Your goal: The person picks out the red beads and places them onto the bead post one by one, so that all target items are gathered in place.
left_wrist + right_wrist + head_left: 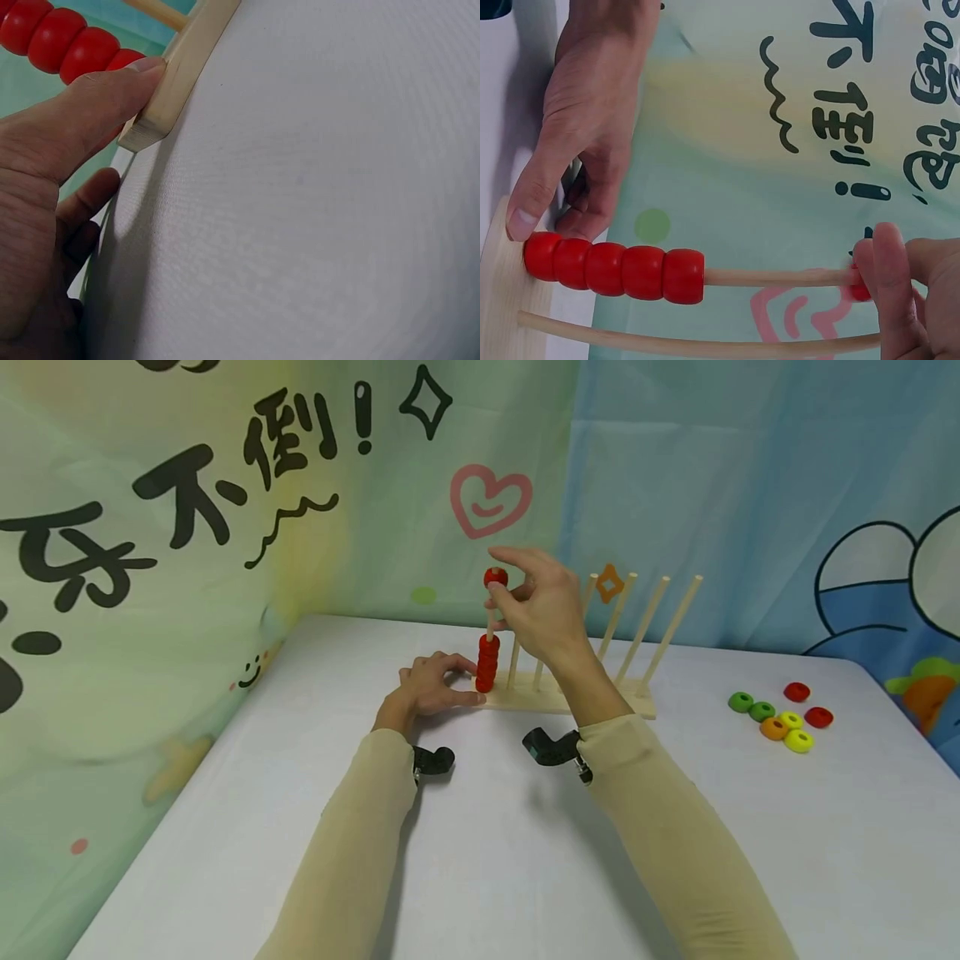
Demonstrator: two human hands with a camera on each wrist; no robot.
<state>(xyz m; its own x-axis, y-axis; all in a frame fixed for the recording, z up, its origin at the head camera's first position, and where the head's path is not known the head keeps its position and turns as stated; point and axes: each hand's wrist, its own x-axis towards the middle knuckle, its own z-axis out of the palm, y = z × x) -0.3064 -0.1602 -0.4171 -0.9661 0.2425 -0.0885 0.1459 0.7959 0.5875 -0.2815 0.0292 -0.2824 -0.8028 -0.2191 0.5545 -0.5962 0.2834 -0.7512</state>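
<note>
The wooden stand (525,700) has a long, flat base of pale, smooth wood, with faint lines of grain and square edges. Thin round sticks (617,614) stand up from it in a row. On the end stick (780,277), at the left end of the stand, five shiny red beads (487,664) sit in a pile, touching each other, round and puffy like squashed balls. The left hand (435,683) is at that same end of the stand. Its thumb presses on the wood and its pointing finger goes round the back, so it holds the end of the base with a small gap; I cannot tell how tightly. High above the left end of the stand, the right hand (546,610) pinches one more red bead (489,578), nearly closed, at the top of the end stick. Well to the right of the stand lie loose beads, all smooth with rounded sides: two green beads (741,702), one orange bead (772,728), two yellow beads (799,748) and two loose red ones (818,717). Under the stand is a white table (465,860) with a fine, cloth-like weave. Behind the stand hangs a soft, wrinkly painted cloth (675,485).
</note>
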